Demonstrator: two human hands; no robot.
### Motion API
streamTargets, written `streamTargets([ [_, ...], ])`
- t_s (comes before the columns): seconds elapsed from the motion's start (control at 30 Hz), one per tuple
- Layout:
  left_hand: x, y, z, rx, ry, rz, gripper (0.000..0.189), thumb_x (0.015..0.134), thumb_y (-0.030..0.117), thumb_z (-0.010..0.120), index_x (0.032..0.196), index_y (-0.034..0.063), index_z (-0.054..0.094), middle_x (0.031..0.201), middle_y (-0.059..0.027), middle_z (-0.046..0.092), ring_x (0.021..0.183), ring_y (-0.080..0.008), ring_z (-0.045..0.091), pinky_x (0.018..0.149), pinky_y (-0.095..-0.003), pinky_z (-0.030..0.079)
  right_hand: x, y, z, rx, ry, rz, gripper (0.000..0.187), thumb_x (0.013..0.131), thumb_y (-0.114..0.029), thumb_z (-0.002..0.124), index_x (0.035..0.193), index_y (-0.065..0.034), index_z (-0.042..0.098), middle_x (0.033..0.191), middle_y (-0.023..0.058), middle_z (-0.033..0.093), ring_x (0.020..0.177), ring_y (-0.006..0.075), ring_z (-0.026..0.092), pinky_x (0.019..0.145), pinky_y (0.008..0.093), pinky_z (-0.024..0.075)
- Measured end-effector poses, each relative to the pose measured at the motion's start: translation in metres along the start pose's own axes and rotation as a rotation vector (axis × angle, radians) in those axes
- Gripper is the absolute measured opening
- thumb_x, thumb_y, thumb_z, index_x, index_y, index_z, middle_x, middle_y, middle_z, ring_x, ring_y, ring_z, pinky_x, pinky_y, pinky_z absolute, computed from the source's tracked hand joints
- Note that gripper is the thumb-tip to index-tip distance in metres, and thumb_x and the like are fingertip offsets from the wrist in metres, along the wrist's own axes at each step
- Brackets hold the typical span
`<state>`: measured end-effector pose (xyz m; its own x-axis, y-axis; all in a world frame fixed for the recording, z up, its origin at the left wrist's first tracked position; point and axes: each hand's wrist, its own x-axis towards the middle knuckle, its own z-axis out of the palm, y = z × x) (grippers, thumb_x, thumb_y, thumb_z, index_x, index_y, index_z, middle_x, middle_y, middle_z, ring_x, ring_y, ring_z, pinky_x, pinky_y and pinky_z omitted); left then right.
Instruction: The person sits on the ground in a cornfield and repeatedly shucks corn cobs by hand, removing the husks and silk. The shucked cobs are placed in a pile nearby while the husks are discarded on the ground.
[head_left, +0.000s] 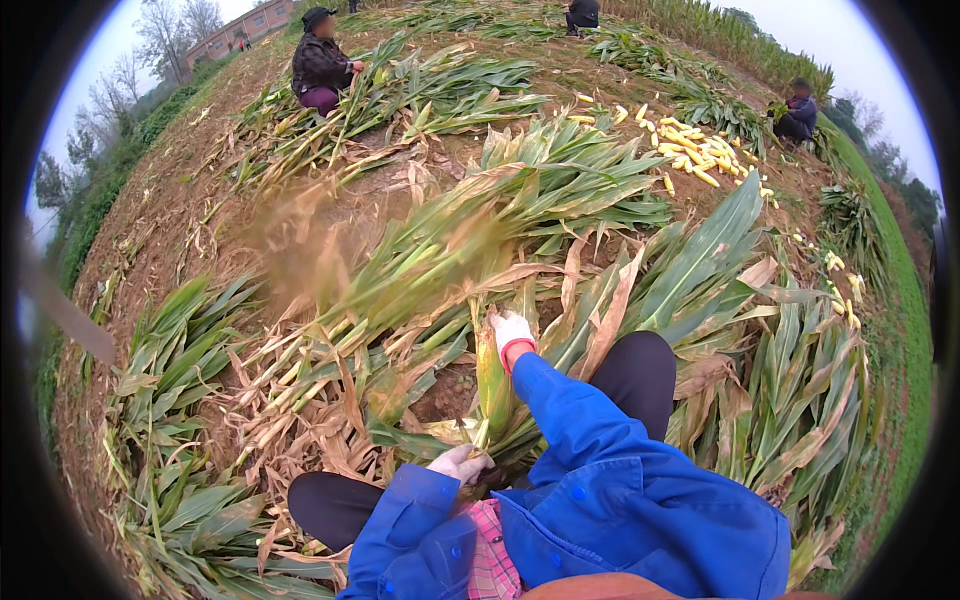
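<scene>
An ear of corn in its green and yellow husk (492, 386) stands roughly upright between my knees, on a cut stalk. My right hand (511, 334), in a white glove with a red cuff, closes on the husk near the ear's upper end. Down at the ear's base, close to my body, is my left hand (461, 463), also gloved, its fingers curled around the stalk end. Dry brown husks (337, 450) lie left of the ear, and cut corn stalks (390, 292) lie just beyond it.
A pile of husked yellow corn ears (694, 150) lies farther off to the right. More leafy stalks (795, 390) are heaped at my right and others (180, 375) at my left. One person (322, 67) sits at the upper left, another (796, 116) at the far right.
</scene>
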<state>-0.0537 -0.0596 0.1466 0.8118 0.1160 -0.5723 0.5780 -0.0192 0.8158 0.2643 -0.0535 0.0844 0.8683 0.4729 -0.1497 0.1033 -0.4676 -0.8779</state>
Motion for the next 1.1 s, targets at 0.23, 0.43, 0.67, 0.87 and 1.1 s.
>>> streamTargets([
  [0.23, 0.012, 0.003, -0.039, -0.181, 0.681, 0.269, 0.058, 0.090, 0.019, 0.074, 0.141, -0.0018, 0.053, 0.133, -0.0162, 0.061, 0.122, -0.0231, 0.058, 0.105, -0.0357, 0.046, -0.049, -0.044, -0.001, 0.221, -0.252, 0.058, 0.057, 0.096, -0.032, 0.067, 0.132, 0.0114, 0.059, 0.133, 0.0264, 0.065, 0.125, 0.0324, 0.061, 0.106, 0.0366, 0.0443],
  [0.43, 0.048, 0.066, -0.002, -0.185, 0.777, 0.523, 0.050, 0.083, 0.017, 0.083, 0.124, 0.0011, 0.060, 0.119, -0.0111, 0.063, 0.109, -0.0201, 0.063, 0.096, -0.0337, 0.052, -0.074, -0.044, 0.000, 0.487, -0.388, 0.111, 0.050, 0.097, -0.033, 0.067, 0.125, 0.0088, 0.066, 0.121, 0.0225, 0.071, 0.113, 0.0293, 0.067, 0.098, 0.0368, 0.0495],
  [0.67, 0.053, 0.104, 0.010, 0.418, 1.069, 0.482, 0.043, 0.076, 0.033, 0.086, 0.101, 0.0016, 0.071, 0.100, -0.0139, 0.063, 0.093, -0.0286, 0.066, 0.084, -0.0381, 0.054, -0.083, -0.053, -0.016, 0.680, -0.425, 0.342, 0.048, 0.097, -0.020, 0.068, 0.135, 0.0074, 0.057, 0.127, 0.0182, 0.066, 0.110, 0.0277, 0.065, 0.091, 0.0396, 0.0532],
  [0.87, 0.062, 0.102, 0.006, 0.508, 1.114, 0.497, 0.035, 0.078, 0.033, 0.083, 0.095, 0.0041, 0.073, 0.099, -0.0136, 0.065, 0.092, -0.0308, 0.067, 0.082, -0.0399, 0.055, -0.071, -0.034, -0.006, 0.681, -0.405, 0.346, 0.042, 0.098, -0.022, 0.066, 0.129, 0.0065, 0.062, 0.124, 0.0177, 0.068, 0.108, 0.0273, 0.065, 0.090, 0.0399, 0.0528],
  [1.1, 0.065, 0.097, 0.011, 0.361, 0.964, 0.414, 0.032, 0.081, 0.031, 0.080, 0.094, 0.0043, 0.067, 0.090, -0.0155, 0.069, 0.086, -0.0311, 0.069, 0.079, -0.0393, 0.055, -0.041, 0.010, 0.017, -0.035, -0.228, 0.074, 0.046, 0.095, -0.039, 0.060, 0.104, 0.0044, 0.073, 0.106, 0.0261, 0.073, 0.103, 0.0378, 0.070, 0.090, 0.0443, 0.0548],
])
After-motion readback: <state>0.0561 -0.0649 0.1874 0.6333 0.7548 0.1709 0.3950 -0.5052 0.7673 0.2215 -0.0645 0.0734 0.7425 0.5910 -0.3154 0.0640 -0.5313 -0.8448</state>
